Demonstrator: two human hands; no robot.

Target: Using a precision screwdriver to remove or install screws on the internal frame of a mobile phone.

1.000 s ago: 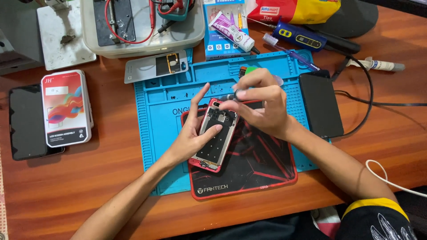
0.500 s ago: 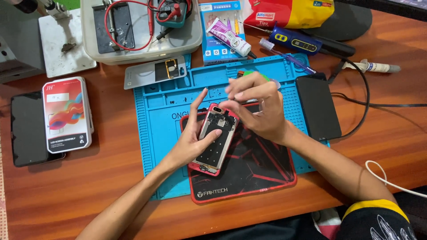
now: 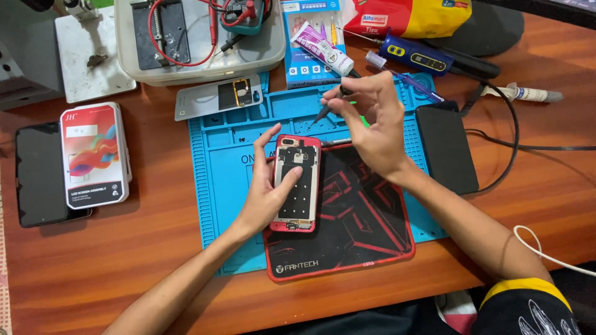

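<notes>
From the head camera, the opened phone, red-rimmed with its back cover off, lies face down near the middle of the view, half on the black-and-red pad and half on the blue work mat. The left hand comes up from seven o'clock and steadies the phone: its thumb lies across the phone's lower half, the other fingers spread along the left edge, the forefinger pointing to twelve o'clock.

The right hand hovers at about one o'clock from the phone, clear of it. Its fingers are pressed together in a pinch on a thin dark screwdriver, whose tip slants down toward seven o'clock over the mat.

At eleven o'clock from the phone a grey back cover lies on the desk. At nine o'clock stand a boxed screen assembly and a dark phone beside it. At three o'clock lies a black slab. At twelve o'clock lie a glue tube and a blue tool.
</notes>
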